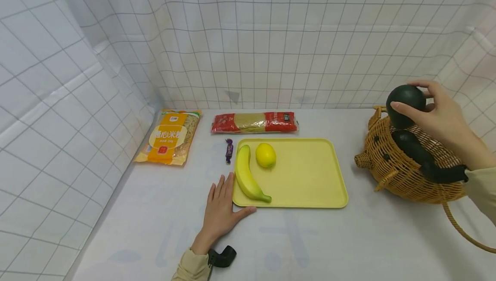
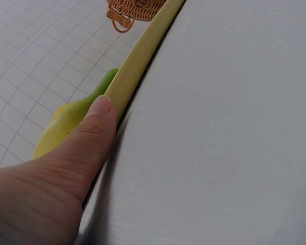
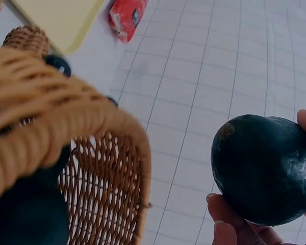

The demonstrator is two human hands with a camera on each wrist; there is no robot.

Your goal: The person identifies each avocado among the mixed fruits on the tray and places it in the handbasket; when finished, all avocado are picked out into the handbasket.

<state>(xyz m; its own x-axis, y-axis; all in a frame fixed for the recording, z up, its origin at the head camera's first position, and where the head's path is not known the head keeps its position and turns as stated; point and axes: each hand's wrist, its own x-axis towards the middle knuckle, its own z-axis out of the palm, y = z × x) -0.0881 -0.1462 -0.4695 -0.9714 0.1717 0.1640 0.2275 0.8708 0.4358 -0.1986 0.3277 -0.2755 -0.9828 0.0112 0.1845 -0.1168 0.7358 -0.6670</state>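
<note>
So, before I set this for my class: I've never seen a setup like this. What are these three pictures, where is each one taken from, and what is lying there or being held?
There is no machine, only a person with three cameras: one on the head looking down, one on each wrist.

In the head view, the left hand lies flat on the white table, its thumb against the edge of a yellow tray holding a banana and a lemon. Behind the tray lie two food packets and a small purple sweet.

The right hand holds a dark avocado above a wicker basket. The right wrist picture shows that avocado close up; the left wrist picture shows the thumb against the tray edge.
</note>
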